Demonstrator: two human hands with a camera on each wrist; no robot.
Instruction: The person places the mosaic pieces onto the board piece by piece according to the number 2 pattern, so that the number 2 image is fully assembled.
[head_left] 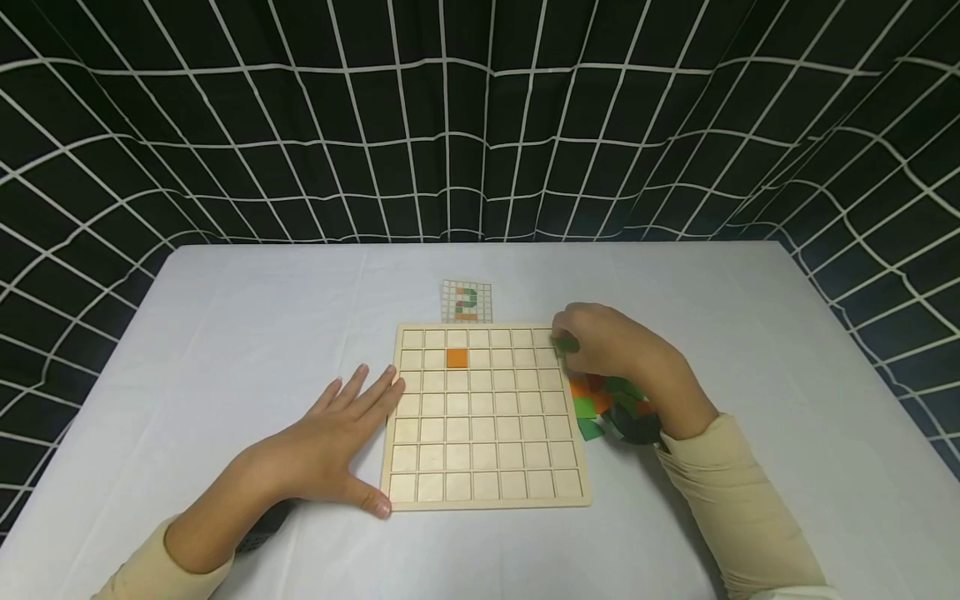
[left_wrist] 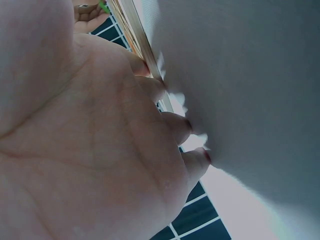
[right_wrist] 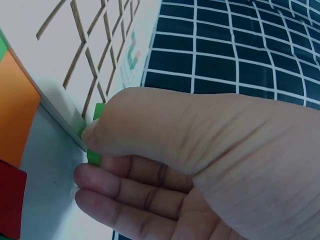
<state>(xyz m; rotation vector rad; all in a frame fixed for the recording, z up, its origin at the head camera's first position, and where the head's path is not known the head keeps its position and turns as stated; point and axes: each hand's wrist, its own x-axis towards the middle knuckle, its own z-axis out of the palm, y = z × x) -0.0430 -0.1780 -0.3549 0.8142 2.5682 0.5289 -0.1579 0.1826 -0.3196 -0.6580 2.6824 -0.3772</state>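
A pale wooden grid board (head_left: 486, 430) lies flat on the table, and one orange square tile (head_left: 457, 358) sits in a cell of its second row. My left hand (head_left: 327, 446) rests with spread, straight fingers along the board's left edge, some fingertips and the thumb on its rim. At the top right corner, my right hand (head_left: 611, 342) pinches a green tile (right_wrist: 94, 157) between thumb and finger. Most of that tile is covered by the thumb, so its full shape cannot be told. Its other fingers are loosely bent below the tile in the right wrist view.
Right of the board lies a heap of tiles, with a light green tile (head_left: 584, 407) and an orange tile (head_left: 602, 402), partly hidden by the right wrist. A small pattern card (head_left: 467, 301) lies behind the board. A black gridded curtain (head_left: 465, 108) hangs behind the white table (head_left: 225, 333).
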